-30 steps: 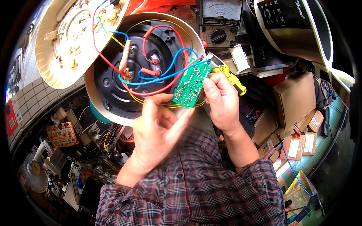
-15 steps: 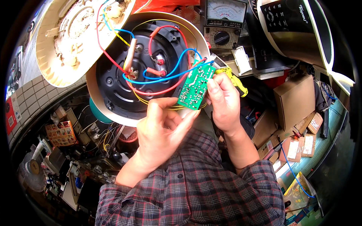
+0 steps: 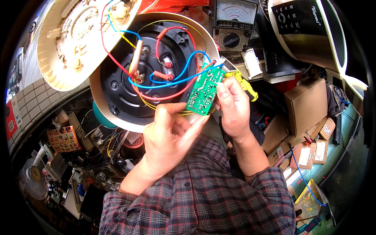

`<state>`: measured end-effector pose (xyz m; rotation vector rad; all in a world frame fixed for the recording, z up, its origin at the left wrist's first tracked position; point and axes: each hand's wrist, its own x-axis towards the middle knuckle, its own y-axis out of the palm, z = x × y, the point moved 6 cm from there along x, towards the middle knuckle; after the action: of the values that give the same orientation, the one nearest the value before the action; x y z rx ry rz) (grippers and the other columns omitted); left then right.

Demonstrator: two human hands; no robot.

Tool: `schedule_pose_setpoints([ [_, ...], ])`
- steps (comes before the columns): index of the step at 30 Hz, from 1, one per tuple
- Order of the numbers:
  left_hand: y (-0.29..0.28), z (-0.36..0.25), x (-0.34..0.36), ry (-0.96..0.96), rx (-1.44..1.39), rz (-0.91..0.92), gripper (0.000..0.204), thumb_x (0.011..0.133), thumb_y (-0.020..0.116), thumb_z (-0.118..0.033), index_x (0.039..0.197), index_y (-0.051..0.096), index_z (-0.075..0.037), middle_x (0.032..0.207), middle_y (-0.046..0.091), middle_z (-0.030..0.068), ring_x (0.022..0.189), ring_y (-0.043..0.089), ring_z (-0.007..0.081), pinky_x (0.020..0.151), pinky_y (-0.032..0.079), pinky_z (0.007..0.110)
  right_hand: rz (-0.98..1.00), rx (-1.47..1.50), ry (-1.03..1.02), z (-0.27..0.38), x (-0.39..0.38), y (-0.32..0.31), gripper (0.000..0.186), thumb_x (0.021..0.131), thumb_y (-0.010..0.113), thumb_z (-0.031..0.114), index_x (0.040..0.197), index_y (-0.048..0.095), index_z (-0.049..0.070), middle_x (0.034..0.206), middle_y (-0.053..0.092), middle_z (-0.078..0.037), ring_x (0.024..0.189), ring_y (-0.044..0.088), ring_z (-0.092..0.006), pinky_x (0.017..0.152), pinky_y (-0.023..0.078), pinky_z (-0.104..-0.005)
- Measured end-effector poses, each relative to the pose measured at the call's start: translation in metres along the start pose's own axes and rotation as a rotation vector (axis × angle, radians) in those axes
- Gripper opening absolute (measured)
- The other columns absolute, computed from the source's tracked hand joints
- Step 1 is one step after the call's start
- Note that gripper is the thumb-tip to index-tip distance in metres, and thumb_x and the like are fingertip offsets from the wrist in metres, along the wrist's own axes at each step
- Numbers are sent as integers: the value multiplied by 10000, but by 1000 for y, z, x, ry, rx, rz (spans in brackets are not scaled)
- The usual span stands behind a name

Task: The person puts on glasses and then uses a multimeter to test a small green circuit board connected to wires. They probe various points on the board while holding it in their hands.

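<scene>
Between my two hands is a green circuit board (image 3: 203, 92), tilted, its soldered side facing up. My left hand (image 3: 168, 135) pinches its lower edge with thumb and fingertips. The right side of the board is gripped by my right hand (image 3: 233, 103), thumb on top. Red and blue wires (image 3: 176, 81) run from the board's upper end into an opened round appliance with a black metal base (image 3: 117, 96) and a cream rim (image 3: 95, 88). Against that rim leans a cream cover (image 3: 49, 58), dirty inside, linked by thin wires.
An analogue multimeter (image 3: 232, 39) stands at the back, right of the appliance. Beside my right hand lies a yellow-and-black tool (image 3: 247, 87), partly hidden. A kettle-like vessel (image 3: 309, 35) and cardboard boxes (image 3: 307, 105) sit to the right. Cluttered parts (image 3: 78, 176) fill the lower left.
Both hands and the board have barely moved, shifting very slightly to the right and down in the view. The grip on the board is the same.
</scene>
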<state>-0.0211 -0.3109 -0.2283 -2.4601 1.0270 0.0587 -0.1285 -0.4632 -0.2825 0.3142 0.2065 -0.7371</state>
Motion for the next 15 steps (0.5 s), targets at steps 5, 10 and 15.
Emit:
schedule_pose_setpoints([
  [5, 0, 0, 0, -3, -3, -1, 528, 853, 982, -145, 1187, 608, 21, 693, 705, 30, 572, 689, 76, 514, 529, 229, -2, 19, -7, 2, 0, 2, 241, 1152, 640, 207, 974, 589, 51, 820, 612, 41, 754, 508, -19, 679, 442, -220],
  [10, 0, -1, 1, 2, 10, 8, 535, 849, 984, -149, 1189, 609, 24, 687, 703, 28, 558, 680, 73, 503, 516, 228, 0, -7, 3, 1, 1, 1, 251, 1153, 639, 214, 968, 583, 54, 813, 601, 46, 751, 494, -21, 679, 439, -221],
  [15, 0, 0, 0, 9, 0, 8, 535, 848, 984, -146, 1193, 613, 25, 684, 701, 25, 556, 677, 68, 498, 510, 226, 3, 3, 2, 1, 0, 1, 243, 1150, 642, 207, 974, 585, 51, 831, 598, 44, 766, 495, -22, 688, 438, -222],
])
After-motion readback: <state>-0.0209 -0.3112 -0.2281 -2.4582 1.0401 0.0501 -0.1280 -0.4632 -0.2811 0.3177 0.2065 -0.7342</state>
